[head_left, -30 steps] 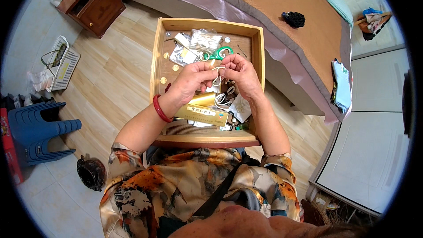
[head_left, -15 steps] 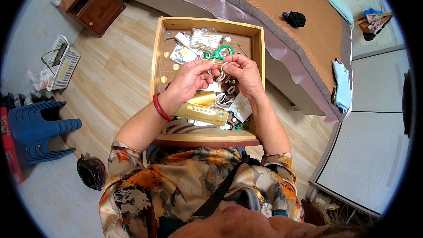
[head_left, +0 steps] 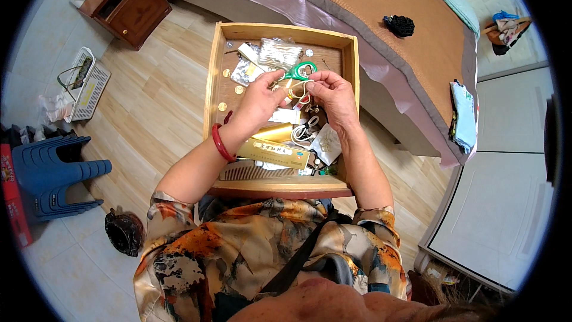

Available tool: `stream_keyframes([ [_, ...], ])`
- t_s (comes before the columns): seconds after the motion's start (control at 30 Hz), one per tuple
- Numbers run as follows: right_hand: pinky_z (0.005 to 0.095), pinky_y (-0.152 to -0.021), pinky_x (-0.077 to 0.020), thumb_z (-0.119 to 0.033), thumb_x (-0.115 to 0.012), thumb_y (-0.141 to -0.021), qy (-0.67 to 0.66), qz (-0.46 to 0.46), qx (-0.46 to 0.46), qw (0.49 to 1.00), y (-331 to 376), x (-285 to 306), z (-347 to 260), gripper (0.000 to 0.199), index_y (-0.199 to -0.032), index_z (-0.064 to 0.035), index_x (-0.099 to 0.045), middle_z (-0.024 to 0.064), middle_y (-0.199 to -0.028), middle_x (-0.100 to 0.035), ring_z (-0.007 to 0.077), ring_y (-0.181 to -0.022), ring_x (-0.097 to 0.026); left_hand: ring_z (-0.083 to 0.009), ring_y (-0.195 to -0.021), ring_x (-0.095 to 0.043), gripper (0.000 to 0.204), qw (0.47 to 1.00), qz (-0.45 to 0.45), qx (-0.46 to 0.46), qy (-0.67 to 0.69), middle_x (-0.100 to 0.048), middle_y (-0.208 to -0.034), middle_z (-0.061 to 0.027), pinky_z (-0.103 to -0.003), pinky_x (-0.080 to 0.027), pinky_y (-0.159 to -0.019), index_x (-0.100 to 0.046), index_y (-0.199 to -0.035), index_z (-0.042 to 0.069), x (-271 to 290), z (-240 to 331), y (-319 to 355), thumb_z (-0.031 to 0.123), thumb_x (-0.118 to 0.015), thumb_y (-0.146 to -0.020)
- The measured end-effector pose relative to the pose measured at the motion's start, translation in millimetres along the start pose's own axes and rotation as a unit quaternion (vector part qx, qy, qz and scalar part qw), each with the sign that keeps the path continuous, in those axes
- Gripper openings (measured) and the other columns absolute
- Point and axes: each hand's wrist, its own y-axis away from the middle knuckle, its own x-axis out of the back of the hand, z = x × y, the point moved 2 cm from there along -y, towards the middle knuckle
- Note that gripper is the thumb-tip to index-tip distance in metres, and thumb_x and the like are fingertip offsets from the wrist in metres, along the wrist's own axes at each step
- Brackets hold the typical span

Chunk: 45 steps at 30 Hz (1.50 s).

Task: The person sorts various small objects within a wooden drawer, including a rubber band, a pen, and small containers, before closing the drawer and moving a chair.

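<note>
A thin white cord (head_left: pixel 305 91) loops between my two hands above the drawer. My left hand (head_left: pixel 262 95), a red bangle (head_left: pixel 220 143) on its wrist, pinches one part of it. The fingers of my right hand (head_left: pixel 335 96) are closed on another part. Just beyond the fingers lie green-handled scissors (head_left: pixel 300 69) and a clear bag of cotton swabs (head_left: pixel 280 53). Below the hands are a coiled white cable (head_left: pixel 301 134), a gold box (head_left: pixel 273 154) and a comb (head_left: pixel 257 174). My hands partly hide the drawer's middle.
The wooden drawer (head_left: pixel 210 92) sits at my lap, with several coins (head_left: pixel 222 107) along its left side. A bed (head_left: pixel 345 0) stands beyond it, a brown cabinet (head_left: pixel 134 15) far left. Blue stools (head_left: pixel 56 170) and a white basket (head_left: pixel 92 89) are at left.
My hands have moved slightly apart, drawing the cord out between them. The left hand has turned and shifted a little away from me; the drawer's contents look unchanged.
</note>
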Motion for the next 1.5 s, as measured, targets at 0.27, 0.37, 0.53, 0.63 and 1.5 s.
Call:
stream_keyframes([
  [0.27, 0.0196, -0.056, -0.0453, -0.001, -0.064, -0.078, 0.016, -0.028, 0.008, 0.999, 2.4, -7.1, 1.2, 0.013, -0.09, -0.001, -0.059, 0.0037, -0.077, -0.063, 0.0077, -0.063, -0.056, -0.0002, -0.063, -0.048, 0.034, 0.995, -0.081, -0.057, -0.02, -0.057, -0.076, 0.0033, -0.015, -0.041, -0.056, -0.055, -0.114, -0.001, -11.4, 18.4, 9.2, 0.01, -0.064, -0.083],
  [0.37, 0.0192, -0.056, -0.0434, -0.002, -0.062, -0.079, 0.022, -0.055, 0.016, 0.998, 3.0, -9.9, 4.0, 0.012, -0.09, -0.0016, -0.058, 0.004, -0.076, -0.063, 0.0071, -0.063, -0.056, -0.0013, -0.059, -0.046, 0.02, 0.993, -0.112, -0.027, 0.033, -0.058, -0.076, 0.0022, -0.016, -0.037, -0.049, -0.06, -0.1, 0.0, -10.5, 5.3, 2.2, 0.011, -0.062, -0.084],
  [0.53, 0.0194, -0.051, -0.0351, -0.006, -0.059, -0.081, -0.156, -0.109, -0.076, 0.979, 0.5, 1.4, 3.7, 0.014, -0.095, -0.0057, -0.056, 0.0021, -0.075, -0.059, 0.0047, -0.055, -0.044, -0.0078, -0.057, -0.049, 0.015, 0.962, -0.135, 0.032, 0.237, -0.062, -0.082, -0.0067, -0.019, -0.038, -0.045, -0.058, -0.085, 0.001, 7.6, -0.9, -3.1, 0.015, -0.054, -0.087],
  [0.63, 0.0186, -0.048, -0.0284, -0.009, -0.057, -0.083, -0.18, -0.162, -0.114, 0.963, 2.6, -3.8, 2.4, 0.014, -0.098, -0.0083, -0.054, -0.0021, -0.069, -0.051, 0.0033, -0.051, -0.034, -0.0117, -0.057, -0.05, 0.022, 0.88, -0.199, 0.076, 0.424, -0.062, -0.082, -0.0105, -0.022, -0.039, -0.045, -0.057, -0.082, 0.002, 6.7, 1.5, -2.1, 0.019, -0.047, -0.089],
  [1.5, 0.0193, -0.061, -0.0435, -0.011, -0.058, -0.085, 0.217, -0.082, -0.05, 0.972, 16.0, 14.0, -13.2, 0.015, -0.095, -0.0005, -0.06, 0.0041, -0.082, -0.065, 0.0054, -0.07, -0.055, -0.01, -0.051, -0.033, 0.037, 0.831, -0.135, -0.146, 0.519, -0.038, -0.056, 0.0008, -0.024, -0.031, -0.055, -0.04, -0.129, 0.006, 65.1, 47.5, 12.0, 0.02, -0.038, -0.095],
])
